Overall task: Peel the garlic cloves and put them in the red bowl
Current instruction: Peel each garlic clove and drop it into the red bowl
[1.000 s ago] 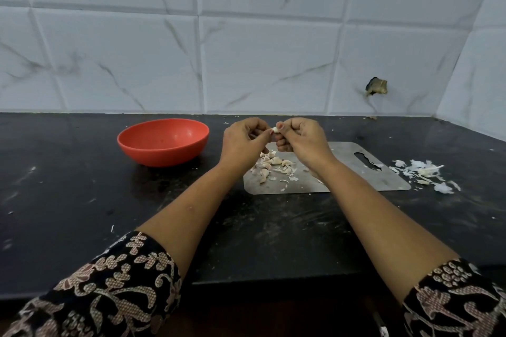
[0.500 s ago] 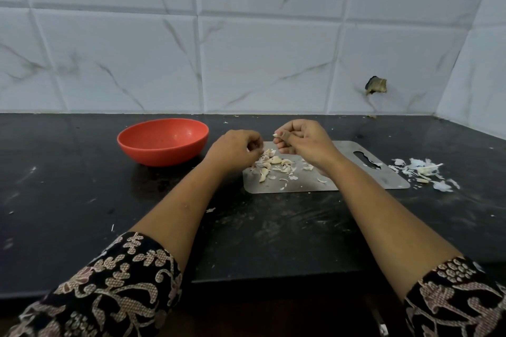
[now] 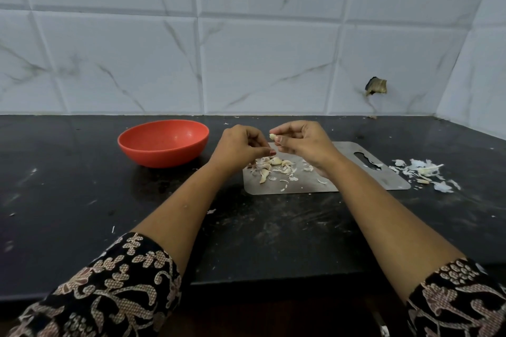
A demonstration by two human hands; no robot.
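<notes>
red bowl [image 3: 164,157] sat on the black counter [image 3: 82,200], left of a steel board [image 3: 369,180] and apart from it. right hand [image 3: 304,142] hovered above the board's far edge, pinching a pale garlic clove [image 3: 273,136] between thumb and fingertips. left hand [image 3: 238,145] hung just beside it, fingers curled inward; whether they held anything could not be told. cloves and skins [image 3: 273,164] lay heaped on the board below both hands. loose peels [image 3: 421,172] lay on the counter right of the board.
</notes>
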